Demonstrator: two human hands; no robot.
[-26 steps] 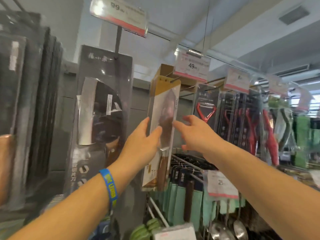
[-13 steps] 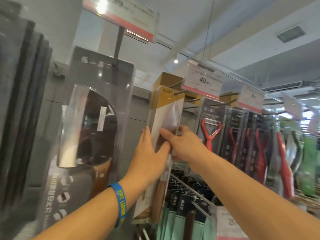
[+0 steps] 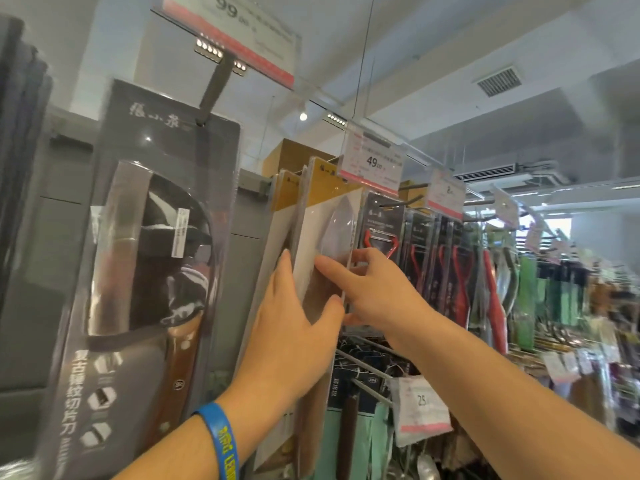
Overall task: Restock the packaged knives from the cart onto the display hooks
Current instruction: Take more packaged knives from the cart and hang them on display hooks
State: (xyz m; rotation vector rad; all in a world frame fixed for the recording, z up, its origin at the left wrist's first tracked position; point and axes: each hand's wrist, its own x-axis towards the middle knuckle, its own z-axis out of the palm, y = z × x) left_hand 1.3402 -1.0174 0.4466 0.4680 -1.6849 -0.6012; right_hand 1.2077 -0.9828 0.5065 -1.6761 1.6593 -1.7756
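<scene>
A packaged knife (image 3: 330, 233) with a yellow header card and clear blister hangs at a display hook under the 49 price tag (image 3: 374, 162). A second yellow-topped pack (image 3: 285, 199) hangs just behind it. My left hand (image 3: 294, 323) grips the front pack's left edge, thumb across its face. My right hand (image 3: 367, 289) holds its right edge, index finger pressed on the blister. A large grey packaged cleaver (image 3: 149, 271) hangs to the left under the 99 tag (image 3: 239, 32).
Red-handled peelers in dark packs (image 3: 381, 233) hang right of the knife, with more hanging tools beyond. Green-carded knives (image 3: 349, 427) and a 25 tag (image 3: 420, 407) sit on the lower hooks. Dark packs fill the far left edge (image 3: 20, 168).
Both hands pushed the yellow-topped knife pack further back along the hook toward the rear pack. The view has moved closer and tilted up.
</scene>
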